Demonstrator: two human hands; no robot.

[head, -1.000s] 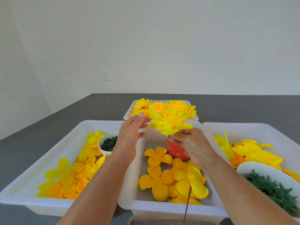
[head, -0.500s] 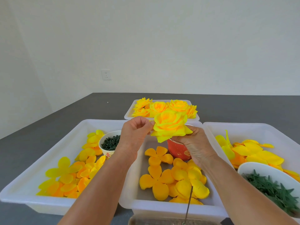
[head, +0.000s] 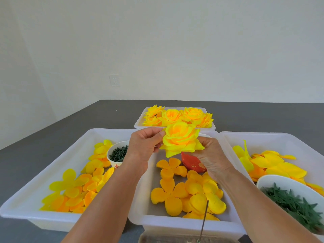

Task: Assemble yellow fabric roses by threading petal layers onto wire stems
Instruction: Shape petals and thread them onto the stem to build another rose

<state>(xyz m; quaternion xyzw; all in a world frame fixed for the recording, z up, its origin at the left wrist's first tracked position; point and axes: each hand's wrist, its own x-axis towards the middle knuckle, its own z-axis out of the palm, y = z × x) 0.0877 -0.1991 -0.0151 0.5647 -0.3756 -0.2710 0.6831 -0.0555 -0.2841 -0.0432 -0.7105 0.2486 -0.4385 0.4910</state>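
Two hands hold one rose (head: 180, 139) above the middle tray (head: 149, 213). The right hand (head: 210, 155) grips it from below, probably as support, while the left hand (head: 145, 142) fingers pinch an outer petal, apparently shaping it.

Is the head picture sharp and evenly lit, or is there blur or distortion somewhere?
Head view: soft, even light, no glare; the rose and both hands, left and right, look slightly soft; the wide lens bends the side trays outward.
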